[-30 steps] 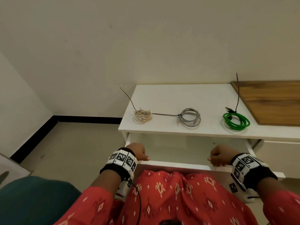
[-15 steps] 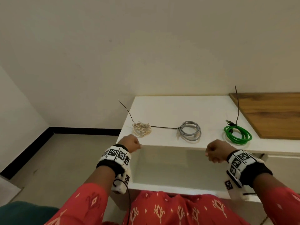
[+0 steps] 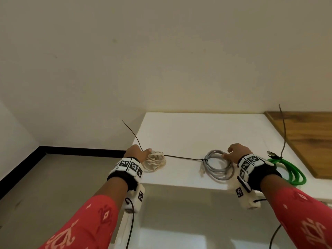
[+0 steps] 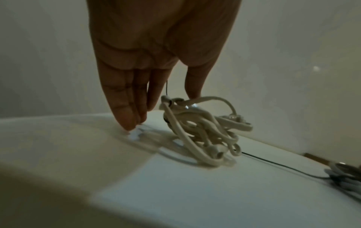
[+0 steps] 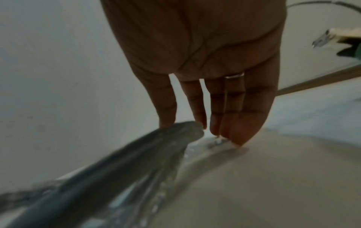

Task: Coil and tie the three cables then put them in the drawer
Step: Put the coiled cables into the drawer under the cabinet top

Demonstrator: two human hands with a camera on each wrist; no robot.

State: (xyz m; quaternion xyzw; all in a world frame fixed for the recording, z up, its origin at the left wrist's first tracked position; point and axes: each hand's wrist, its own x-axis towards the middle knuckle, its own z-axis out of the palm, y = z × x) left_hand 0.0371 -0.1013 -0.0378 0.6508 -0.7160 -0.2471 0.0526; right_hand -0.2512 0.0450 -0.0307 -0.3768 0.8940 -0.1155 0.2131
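While over coils, left hand, right hand.

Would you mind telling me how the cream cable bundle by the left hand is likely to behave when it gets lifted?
The cream cable bundle is probably floppy: its thin loops lie uneven and splay apart. It looks light for its size. A dark tie wire trails from it toward the grey coil, so lifting may tug that.

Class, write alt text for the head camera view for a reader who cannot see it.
Two hands reach onto a white table: the left hand touches a cream cable bundle, the right hand a grey cable coil. A green cable coil lies farther right.
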